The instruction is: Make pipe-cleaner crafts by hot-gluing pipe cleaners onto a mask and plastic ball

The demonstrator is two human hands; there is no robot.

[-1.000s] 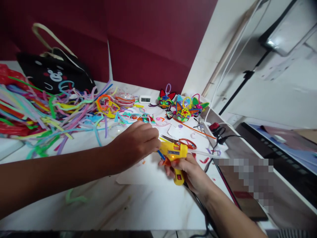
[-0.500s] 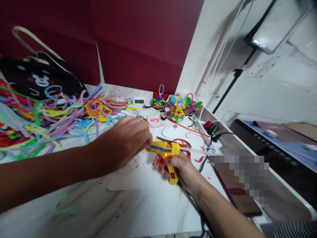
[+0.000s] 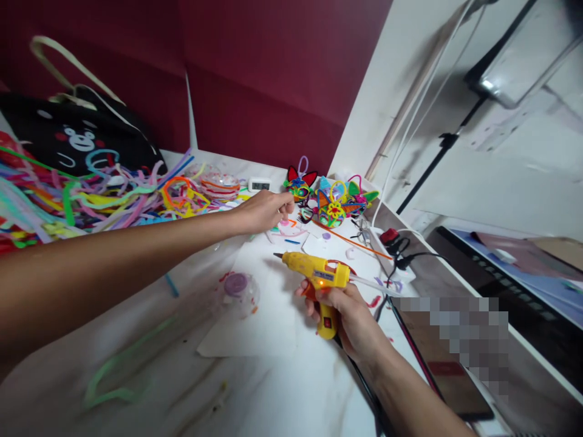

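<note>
My right hand grips a yellow glue gun by its handle, nozzle pointing left over the white table; a small orange light glows on it. My left hand reaches far across the table, fingers curled and pinched near small coloured craft pieces beside the pipe-cleaner figures. What the fingers hold, if anything, is too small to see. A clear round piece with a purple centre lies on a white sheet below my left forearm.
A big heap of coloured pipe cleaners covers the left. A black bear-face bag stands behind it. A small digital clock, a power strip with plugs and a phone lie to the right.
My left hand left the glue gun's nozzle and reached away toward the far craft pieces. The clear round piece with the purple centre now lies uncovered. The glue gun stays in my right hand.
</note>
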